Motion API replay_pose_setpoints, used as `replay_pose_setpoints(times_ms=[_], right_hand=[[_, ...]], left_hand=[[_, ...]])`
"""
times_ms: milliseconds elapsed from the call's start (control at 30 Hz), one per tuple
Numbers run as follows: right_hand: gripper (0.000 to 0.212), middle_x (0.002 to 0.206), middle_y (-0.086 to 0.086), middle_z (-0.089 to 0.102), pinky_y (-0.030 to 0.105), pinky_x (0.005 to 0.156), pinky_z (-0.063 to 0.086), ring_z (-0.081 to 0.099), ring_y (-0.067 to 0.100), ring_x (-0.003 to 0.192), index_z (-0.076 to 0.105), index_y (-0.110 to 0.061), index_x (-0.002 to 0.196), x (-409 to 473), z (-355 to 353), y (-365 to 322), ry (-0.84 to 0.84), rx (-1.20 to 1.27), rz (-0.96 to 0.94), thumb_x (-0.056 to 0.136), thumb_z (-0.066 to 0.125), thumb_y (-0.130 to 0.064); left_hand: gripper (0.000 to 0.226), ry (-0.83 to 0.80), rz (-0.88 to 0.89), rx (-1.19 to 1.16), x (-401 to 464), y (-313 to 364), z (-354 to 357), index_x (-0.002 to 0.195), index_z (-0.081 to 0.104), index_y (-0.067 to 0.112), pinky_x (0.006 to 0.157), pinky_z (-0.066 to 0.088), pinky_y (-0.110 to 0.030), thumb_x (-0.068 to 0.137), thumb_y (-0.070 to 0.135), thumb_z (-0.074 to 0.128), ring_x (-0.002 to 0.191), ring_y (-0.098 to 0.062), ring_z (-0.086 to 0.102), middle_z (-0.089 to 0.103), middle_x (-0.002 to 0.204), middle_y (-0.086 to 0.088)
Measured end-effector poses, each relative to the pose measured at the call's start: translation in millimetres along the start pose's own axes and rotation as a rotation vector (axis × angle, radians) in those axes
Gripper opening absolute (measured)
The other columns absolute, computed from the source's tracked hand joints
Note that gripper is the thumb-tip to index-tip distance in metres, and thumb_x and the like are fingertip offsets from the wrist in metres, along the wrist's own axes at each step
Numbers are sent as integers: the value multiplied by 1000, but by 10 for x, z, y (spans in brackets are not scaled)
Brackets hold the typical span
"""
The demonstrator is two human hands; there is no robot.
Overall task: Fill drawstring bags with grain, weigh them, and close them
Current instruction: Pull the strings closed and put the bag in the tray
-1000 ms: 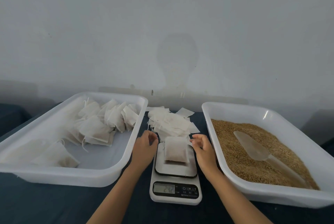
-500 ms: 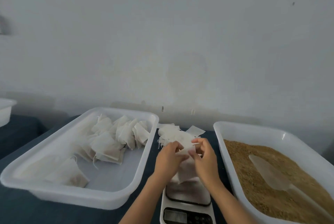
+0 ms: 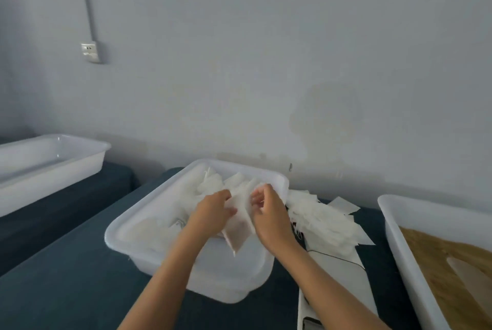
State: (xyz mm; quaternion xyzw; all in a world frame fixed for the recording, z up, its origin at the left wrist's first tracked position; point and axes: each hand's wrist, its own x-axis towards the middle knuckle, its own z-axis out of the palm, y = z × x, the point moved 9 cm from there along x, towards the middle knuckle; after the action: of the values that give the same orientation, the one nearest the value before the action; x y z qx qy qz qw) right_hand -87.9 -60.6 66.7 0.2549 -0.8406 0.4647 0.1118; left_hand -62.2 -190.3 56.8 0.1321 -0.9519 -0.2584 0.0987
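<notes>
**1 more bag nearly closed, plenty left to fill**

My left hand and right hand each pinch the top of a filled bag, held over the tray of finished bags; I judge it weighed and being drawn closed; a heap of empty bags waits beside the scale; the grain tray holds plenty.

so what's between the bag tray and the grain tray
In the head view, a loose pile of empty bags and the scale on dark cloth.
</notes>
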Motion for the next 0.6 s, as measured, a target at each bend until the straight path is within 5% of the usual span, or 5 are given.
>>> replay_pose_setpoints(times_ms=[167, 300, 600], right_hand=[[26, 120, 8, 60, 37, 98, 44, 54, 24, 112, 62, -8, 111, -160, 963, 30, -589, -207, 111, 94, 43, -8], [35, 125, 15, 58, 41, 102, 42, 53, 30, 116, 58, -2, 123, -322, 1379, -20, -842, -303, 113, 90, 46, -2], [34, 131, 10, 55, 41, 104, 40, 51, 28, 119, 58, -12, 126, -490, 1527, 21, -1061, -343, 76, 95, 45, -16]], left_hand=[[46, -212, -155, 207, -39, -780, 140, 139, 38, 11, 99, 35, -26, 96, 24, 49, 127, -23, 43, 43, 142, -7], [44, -284, -236, 240, -92, -1096, 169, 137, 43, 15, 83, 45, -24, 94, 23, 52, 119, -22, 50, 50, 134, -5], [35, -103, -218, 472, -48, -1045, 53, 125, 44, 17, 79, 41, -23, 92, 25, 54, 105, -17, 57, 58, 118, 0]])
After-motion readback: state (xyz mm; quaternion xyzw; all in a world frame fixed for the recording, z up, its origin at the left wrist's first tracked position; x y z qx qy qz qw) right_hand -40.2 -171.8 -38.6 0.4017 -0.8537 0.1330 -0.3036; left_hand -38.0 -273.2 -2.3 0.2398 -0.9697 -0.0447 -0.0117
